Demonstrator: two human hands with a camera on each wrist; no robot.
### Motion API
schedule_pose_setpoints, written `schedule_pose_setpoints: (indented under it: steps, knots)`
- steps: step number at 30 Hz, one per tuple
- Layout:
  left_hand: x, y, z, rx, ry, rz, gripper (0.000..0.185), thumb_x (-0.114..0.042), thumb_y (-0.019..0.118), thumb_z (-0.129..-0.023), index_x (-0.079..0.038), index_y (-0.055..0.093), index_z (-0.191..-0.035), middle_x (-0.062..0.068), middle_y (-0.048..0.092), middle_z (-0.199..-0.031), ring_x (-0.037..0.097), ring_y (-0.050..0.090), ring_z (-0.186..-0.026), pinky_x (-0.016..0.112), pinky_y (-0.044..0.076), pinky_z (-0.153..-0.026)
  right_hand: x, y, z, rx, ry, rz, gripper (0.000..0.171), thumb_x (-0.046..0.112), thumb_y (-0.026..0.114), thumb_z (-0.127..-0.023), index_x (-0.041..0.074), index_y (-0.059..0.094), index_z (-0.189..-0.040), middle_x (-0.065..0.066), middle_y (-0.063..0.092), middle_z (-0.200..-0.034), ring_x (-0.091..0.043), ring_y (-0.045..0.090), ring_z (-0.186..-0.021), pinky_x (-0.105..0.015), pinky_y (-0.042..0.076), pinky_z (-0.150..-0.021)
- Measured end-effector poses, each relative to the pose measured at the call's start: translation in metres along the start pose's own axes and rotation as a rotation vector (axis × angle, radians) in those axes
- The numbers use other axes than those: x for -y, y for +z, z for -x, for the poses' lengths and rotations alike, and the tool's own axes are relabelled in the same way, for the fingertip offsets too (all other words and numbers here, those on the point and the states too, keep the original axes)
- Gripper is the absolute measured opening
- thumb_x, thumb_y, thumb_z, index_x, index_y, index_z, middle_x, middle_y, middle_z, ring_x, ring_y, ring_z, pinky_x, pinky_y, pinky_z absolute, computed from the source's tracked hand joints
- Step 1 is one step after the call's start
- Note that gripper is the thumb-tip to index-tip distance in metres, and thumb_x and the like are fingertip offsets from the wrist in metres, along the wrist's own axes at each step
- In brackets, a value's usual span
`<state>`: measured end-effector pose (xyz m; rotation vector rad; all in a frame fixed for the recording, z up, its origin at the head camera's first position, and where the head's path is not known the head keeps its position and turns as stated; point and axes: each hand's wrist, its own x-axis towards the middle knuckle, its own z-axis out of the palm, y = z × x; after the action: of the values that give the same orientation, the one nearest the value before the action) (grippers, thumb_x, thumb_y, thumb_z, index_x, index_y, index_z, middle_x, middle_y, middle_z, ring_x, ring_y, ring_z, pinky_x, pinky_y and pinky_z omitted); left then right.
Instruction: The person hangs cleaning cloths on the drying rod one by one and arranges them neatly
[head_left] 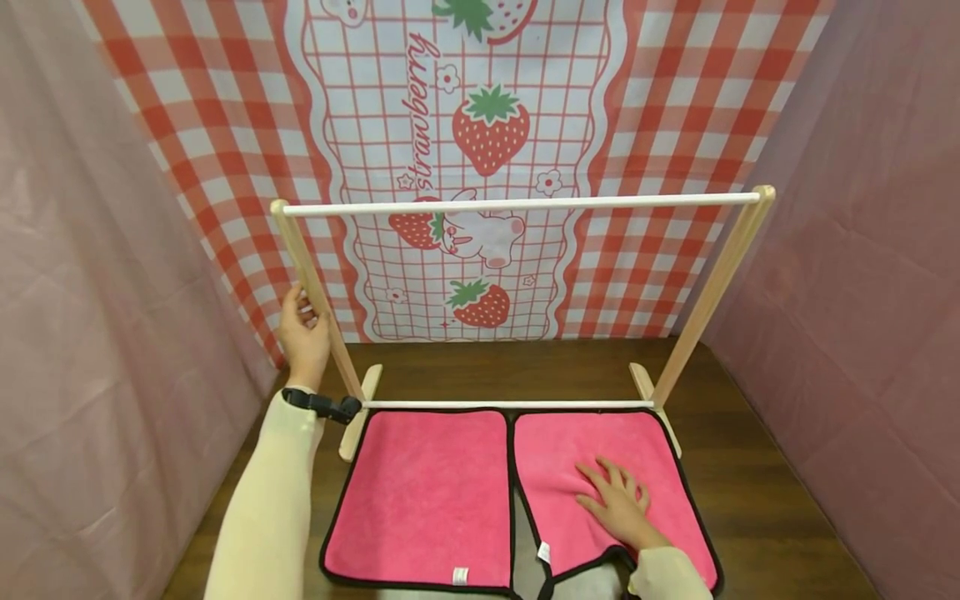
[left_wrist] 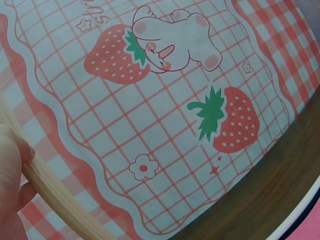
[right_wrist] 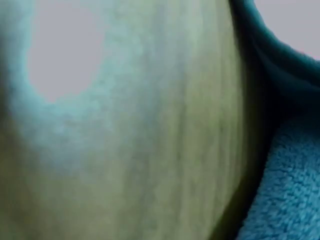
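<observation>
A wooden rack (head_left: 708,312) with white rods stands on the table, its upper rod (head_left: 517,204) spanning two posts. My left hand (head_left: 305,336) grips the rack's left post (head_left: 330,333) about midway up; in the left wrist view the thumb and a finger (left_wrist: 22,150) lie on either side of the wood. Two pink towels with black edging lie flat in front of the lower rod. On the right towel (head_left: 558,446), my right hand (head_left: 618,504) rests with fingers spread, and the cloth is creased beneath it. The left towel (head_left: 431,500) is untouched by either hand.
Behind the rack hangs a red-and-white checked cloth (head_left: 660,108) with strawberry prints. Pink drapes (head_left: 862,250) border both sides. The dark wooden table (head_left: 480,375) shows around the rack. A blurred, glossy wood surface (right_wrist: 165,125) and blue-looking fabric (right_wrist: 290,190) fill the right wrist view.
</observation>
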<state>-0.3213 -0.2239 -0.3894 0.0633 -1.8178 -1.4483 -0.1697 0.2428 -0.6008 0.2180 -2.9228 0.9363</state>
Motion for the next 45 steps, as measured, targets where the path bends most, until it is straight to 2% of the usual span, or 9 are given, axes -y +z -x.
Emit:
schedule_pose_setpoints:
  steps: [7, 15, 20, 27, 31, 34, 39, 42, 45]
  knots:
    - [0.000, -0.002, -0.001, -0.002, -0.003, -0.040, 0.052, 0.014, 0.059, -0.086, 0.004, 0.052, -0.137, 0.028, 0.059, -0.115, 0.032, 0.058, -0.097, 0.028, 0.050, -0.084, -0.007, 0.005, -0.010, -0.102, -0.006, -0.065, 0.035, 0.013, 0.070, -0.091, 0.006, 0.066, -0.125, -0.020, 0.047, -0.134, -0.049, 0.031, -0.121, -0.071, 0.015, -0.091]
    - [0.001, -0.004, 0.001, -0.006, -0.004, -0.056, 0.052, 0.014, 0.060, -0.086, 0.004, 0.052, -0.137, 0.029, 0.058, -0.115, 0.033, 0.059, -0.100, 0.024, 0.048, -0.083, -0.008, 0.000, -0.021, -0.133, 0.024, -0.107, 0.024, 0.001, 0.065, -0.089, -0.002, 0.068, -0.113, -0.021, 0.055, -0.121, -0.044, 0.043, -0.110, -0.066, 0.021, -0.085]
    - [0.003, -0.006, 0.001, -0.013, 0.001, -0.064, 0.052, 0.013, 0.060, -0.086, 0.003, 0.053, -0.136, 0.028, 0.059, -0.114, 0.033, 0.060, -0.100, 0.024, 0.048, -0.083, -0.008, 0.002, -0.027, -0.105, 0.076, -0.095, 0.022, -0.001, 0.061, -0.088, 0.000, 0.069, -0.108, -0.017, 0.056, -0.114, -0.042, 0.046, -0.107, -0.063, 0.024, -0.083]
    - [0.003, -0.005, 0.001, -0.015, 0.003, -0.068, 0.053, 0.014, 0.059, -0.086, 0.002, 0.053, -0.137, 0.028, 0.059, -0.114, 0.036, 0.060, -0.100, 0.044, 0.053, -0.090, -0.008, 0.004, -0.031, -0.115, 0.092, -0.078, 0.018, 0.002, 0.058, -0.086, 0.001, 0.070, -0.100, -0.015, 0.058, -0.104, -0.041, 0.050, -0.102, -0.063, 0.026, -0.079]
    - [0.003, -0.005, 0.001, -0.007, -0.004, -0.077, 0.054, 0.014, 0.059, -0.086, 0.002, 0.052, -0.138, 0.027, 0.059, -0.115, 0.036, 0.061, -0.101, 0.039, 0.052, -0.089, -0.009, 0.003, -0.030, -0.151, 0.079, -0.097, 0.015, 0.000, 0.060, -0.084, 0.001, 0.072, -0.094, -0.012, 0.060, -0.094, -0.038, 0.055, -0.096, -0.060, 0.028, -0.076]
    - [0.004, -0.005, 0.001, 0.002, 0.003, -0.068, 0.054, 0.015, 0.059, -0.086, 0.003, 0.052, -0.138, 0.028, 0.058, -0.116, 0.037, 0.060, -0.102, 0.042, 0.052, -0.090, -0.008, 0.002, -0.029, -0.155, 0.086, -0.120, 0.013, 0.000, 0.062, -0.084, 0.003, 0.072, -0.091, -0.009, 0.060, -0.090, -0.035, 0.058, -0.091, -0.056, 0.028, -0.076]
    - [0.005, -0.004, 0.000, 0.017, 0.026, -0.052, 0.054, 0.016, 0.059, -0.085, 0.004, 0.052, -0.137, 0.030, 0.058, -0.114, 0.039, 0.061, -0.101, 0.054, 0.052, -0.092, -0.008, 0.002, -0.027, -0.180, 0.124, -0.121, 0.012, 0.002, 0.063, -0.083, 0.004, 0.074, -0.090, -0.011, 0.064, -0.093, -0.035, 0.061, -0.090, -0.054, 0.028, -0.078]
    - [0.004, -0.003, 0.000, 0.022, 0.025, -0.059, 0.054, 0.016, 0.060, -0.086, 0.004, 0.052, -0.137, 0.030, 0.058, -0.114, 0.039, 0.061, -0.101, 0.053, 0.052, -0.092, -0.009, 0.004, -0.026, -0.224, 0.123, -0.127, 0.013, 0.003, 0.064, -0.082, 0.001, 0.075, -0.090, -0.017, 0.067, -0.099, -0.041, 0.062, -0.099, -0.056, 0.028, -0.080]
    - [0.002, -0.003, 0.000, 0.025, 0.017, -0.065, 0.054, 0.016, 0.059, -0.086, 0.004, 0.051, -0.138, 0.030, 0.058, -0.114, 0.040, 0.060, -0.102, 0.051, 0.052, -0.092, -0.008, 0.006, -0.025, -0.265, 0.115, -0.126, 0.012, 0.004, 0.065, -0.080, 0.001, 0.075, -0.087, -0.018, 0.067, -0.097, -0.042, 0.062, -0.098, -0.056, 0.028, -0.079]
